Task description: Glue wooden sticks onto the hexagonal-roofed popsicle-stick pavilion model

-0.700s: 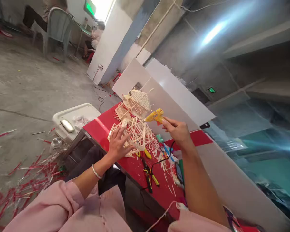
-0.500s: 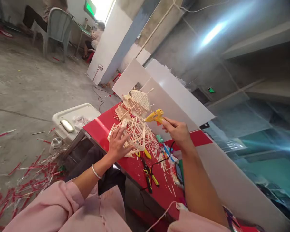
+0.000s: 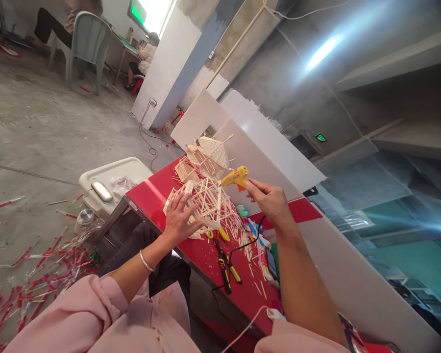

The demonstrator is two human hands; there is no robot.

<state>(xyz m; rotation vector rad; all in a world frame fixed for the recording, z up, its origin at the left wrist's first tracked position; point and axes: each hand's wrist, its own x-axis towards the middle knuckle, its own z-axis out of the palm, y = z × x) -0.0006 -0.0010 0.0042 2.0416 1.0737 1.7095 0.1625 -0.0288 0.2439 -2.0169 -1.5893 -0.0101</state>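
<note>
My left hand [image 3: 180, 220] lies with spread fingers on a lattice frame of thin wooden sticks [image 3: 209, 203], on the red table [image 3: 206, 264]. In my right hand [image 3: 272, 198] is a yellow hot glue gun [image 3: 235, 177], its handle wrapped by my fingers. The gun's nozzle points left and is at the upper corner of the frame; whether it touches the wood I cannot tell. A black cord runs down from my right hand. Behind the frame stands another stick model [image 3: 209, 154] with a slatted roof.
Yellow-and-black pliers [image 3: 226, 267] lie near the table's front edge. Loose sticks [image 3: 252, 252] are scattered to the right, below a white panel [image 3: 275, 171]. A white bin [image 3: 113, 171] stands left of the table. Red wrappers [image 3: 40, 284] litter the floor. People sit farther back.
</note>
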